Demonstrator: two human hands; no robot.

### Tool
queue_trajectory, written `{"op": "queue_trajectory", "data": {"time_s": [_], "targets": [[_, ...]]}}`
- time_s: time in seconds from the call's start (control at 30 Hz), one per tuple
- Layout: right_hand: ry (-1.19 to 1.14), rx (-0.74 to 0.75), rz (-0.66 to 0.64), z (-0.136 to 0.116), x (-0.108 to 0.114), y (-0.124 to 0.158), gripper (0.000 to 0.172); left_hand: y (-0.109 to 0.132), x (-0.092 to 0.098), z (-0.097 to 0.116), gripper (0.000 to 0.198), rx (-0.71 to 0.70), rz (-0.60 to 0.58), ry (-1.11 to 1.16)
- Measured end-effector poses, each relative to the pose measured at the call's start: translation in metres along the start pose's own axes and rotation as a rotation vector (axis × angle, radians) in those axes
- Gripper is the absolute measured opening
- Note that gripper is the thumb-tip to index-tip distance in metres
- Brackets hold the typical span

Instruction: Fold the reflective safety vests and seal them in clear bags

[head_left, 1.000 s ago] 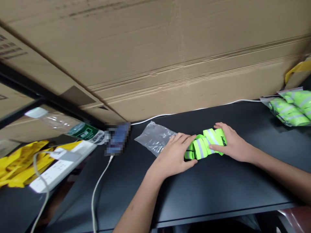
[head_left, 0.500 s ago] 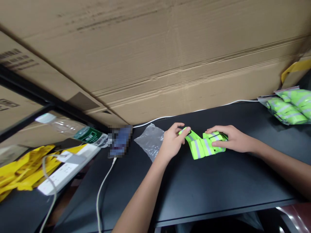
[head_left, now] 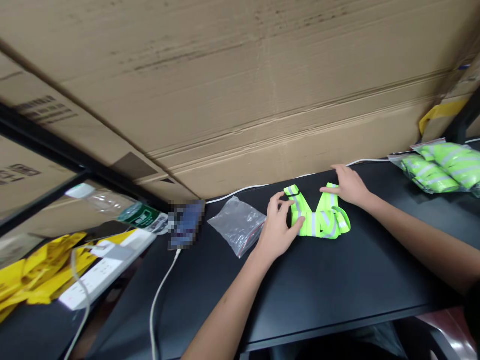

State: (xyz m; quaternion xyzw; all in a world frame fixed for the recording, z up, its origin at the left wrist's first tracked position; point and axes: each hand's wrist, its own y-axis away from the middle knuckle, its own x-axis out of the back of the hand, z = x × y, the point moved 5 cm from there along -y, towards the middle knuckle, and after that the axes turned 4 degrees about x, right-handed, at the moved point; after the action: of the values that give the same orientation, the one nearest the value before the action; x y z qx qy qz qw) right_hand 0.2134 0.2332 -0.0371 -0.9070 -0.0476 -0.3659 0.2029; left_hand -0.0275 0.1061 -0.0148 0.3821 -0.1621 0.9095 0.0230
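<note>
The black counter [head_left: 330,285] offers open passage on the near side of the left hand [head_left: 277,227] and right hand [head_left: 347,186], out to its front edge. Behind them, a large cardboard box [head_left: 240,100] walls off the far edge, while a clear plastic bag [head_left: 237,226] stands in the way to the left, with a phone [head_left: 186,225] and its white charging cable [head_left: 159,285] just beyond. To the right, past a wide bare gap, bagged green reflective bands [head_left: 438,167] block the counter's far corner.
</note>
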Motion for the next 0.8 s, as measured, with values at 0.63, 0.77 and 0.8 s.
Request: {"op": "queue_trajectory", "data": {"time_s": [0.63,0.77,0.8], "targets": [[-0.254,0.090,-0.573,-0.063,0.007,0.087,0.038,0.013,0.000,0.015,0.022,0.012,-0.181,0.131],[0.067,0.415,-0.277,-0.088,0.013,0.118,0.018,0.041,0.004,0.031,0.020,-0.155,-0.206,-0.091],[0.142,0.492,-0.259,-0.093,0.012,0.129,0.019,0.051,0.003,0.034,0.020,-0.171,-0.242,-0.125]]}}
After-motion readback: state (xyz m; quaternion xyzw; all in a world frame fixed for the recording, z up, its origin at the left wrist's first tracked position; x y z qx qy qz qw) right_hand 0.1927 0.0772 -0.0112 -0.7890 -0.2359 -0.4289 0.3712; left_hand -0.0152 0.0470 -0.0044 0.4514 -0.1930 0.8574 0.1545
